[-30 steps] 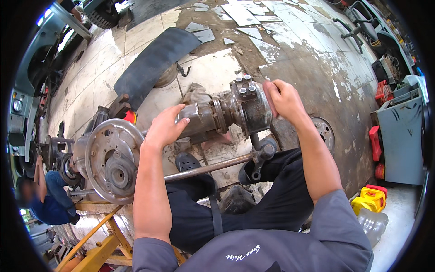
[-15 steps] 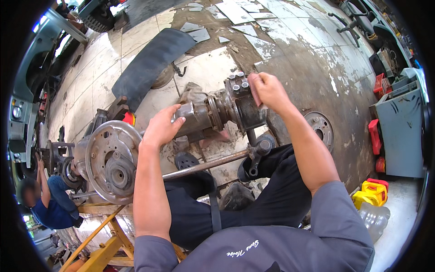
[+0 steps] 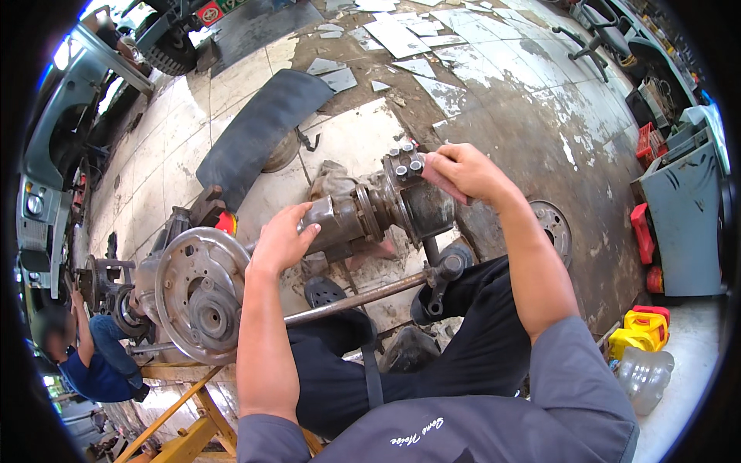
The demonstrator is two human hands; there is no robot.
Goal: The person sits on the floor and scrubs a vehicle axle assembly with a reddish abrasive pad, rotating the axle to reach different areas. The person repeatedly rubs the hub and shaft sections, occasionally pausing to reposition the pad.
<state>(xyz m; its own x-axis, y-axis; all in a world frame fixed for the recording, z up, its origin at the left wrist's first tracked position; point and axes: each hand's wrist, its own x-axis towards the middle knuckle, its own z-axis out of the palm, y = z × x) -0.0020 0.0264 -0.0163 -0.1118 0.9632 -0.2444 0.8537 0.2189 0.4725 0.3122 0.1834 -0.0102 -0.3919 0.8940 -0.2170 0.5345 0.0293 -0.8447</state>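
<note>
A greasy metal axle assembly lies across in front of me, its dark round knuckle housing (image 3: 428, 207) at the right end with several bolt heads on top. My right hand (image 3: 467, 171) grips a folded reddish piece of sandpaper (image 3: 443, 179), held against or just over the upper right side of that housing. Around the left part of the grey axle tube (image 3: 336, 220) is my left hand (image 3: 284, 238), thumb and forefinger on the near and far sides, its other fingers hidden. Left of that wrist stands a round metal backing plate (image 3: 185, 282). A steel rod (image 3: 355, 299) runs below, ending at a joint above my knee.
A curved black panel (image 3: 262, 127) and broken tiles (image 3: 397, 38) lie on the floor ahead. At lower left, a yellow frame (image 3: 185, 440) stands near a crouching person (image 3: 96, 355). To the right are a metal disc (image 3: 552, 224), a grey cabinet (image 3: 683, 216) and yellow containers (image 3: 637, 333).
My right hand has moved a little towards me and right with the sandpaper, which now slants more. My left hand keeps its place on the tube. The whole view has shifted slightly.
</note>
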